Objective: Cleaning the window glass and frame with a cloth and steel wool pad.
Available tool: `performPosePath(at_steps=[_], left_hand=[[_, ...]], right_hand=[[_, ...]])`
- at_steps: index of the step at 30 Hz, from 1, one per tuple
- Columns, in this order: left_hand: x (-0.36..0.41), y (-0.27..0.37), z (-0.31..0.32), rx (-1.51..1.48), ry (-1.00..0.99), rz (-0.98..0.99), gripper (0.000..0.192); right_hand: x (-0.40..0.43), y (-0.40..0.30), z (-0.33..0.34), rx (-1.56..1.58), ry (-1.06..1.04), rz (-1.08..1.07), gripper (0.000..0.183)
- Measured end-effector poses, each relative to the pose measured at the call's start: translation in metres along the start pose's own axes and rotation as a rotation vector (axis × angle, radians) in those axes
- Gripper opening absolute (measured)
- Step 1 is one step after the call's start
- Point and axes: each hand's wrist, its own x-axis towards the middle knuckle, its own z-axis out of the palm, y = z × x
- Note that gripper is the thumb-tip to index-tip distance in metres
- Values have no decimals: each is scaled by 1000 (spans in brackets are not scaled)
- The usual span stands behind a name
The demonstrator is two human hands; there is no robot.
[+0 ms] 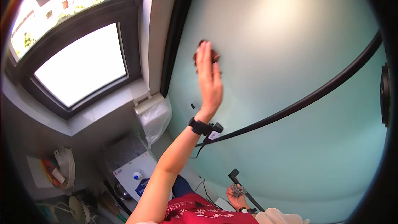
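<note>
My left hand (210, 81) is raised and presses a dark reddish-brown cloth (215, 56) flat against a frosted glass panel (264, 53). Its fingers lie over the cloth, which sticks out around them. A black strap with a small device sits on that wrist. Low in the view, my right hand (235, 197) is closed around a metal scouring pad (238, 190), beside a black door handle (245, 191) on the glass. A long black bar (298, 107) crosses the glass between the two hands.
A black-framed window (84, 65) stands at the left. Below it are a plastic bag roll (154, 112), a white box (136, 174) with a blue-capped bottle (137, 175), and a wall basket (69, 168) holding packets. Cables (206, 189) hang near the red apron (199, 210).
</note>
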Motion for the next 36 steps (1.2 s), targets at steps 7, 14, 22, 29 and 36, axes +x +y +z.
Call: performPosePath(at_steps=[7, 14, 22, 29, 36], left_hand=[[102, 10, 8, 84, 153, 208, 46], [30, -42, -17, 178, 277, -207, 50], [143, 141, 78, 272, -8, 581, 49], [131, 42, 11, 158, 96, 166, 47], [8, 122, 68, 55, -153, 148, 56]], right_hand=[[-6, -14, -25, 8, 48, 34, 25], [-36, -9, -7, 4, -22, 29, 33], [-30, -16, -33, -8, -6, 16, 35], [-36, -11, -10, 6, -41, 33, 31], [-44, -16, -15, -32, -92, -7, 14]])
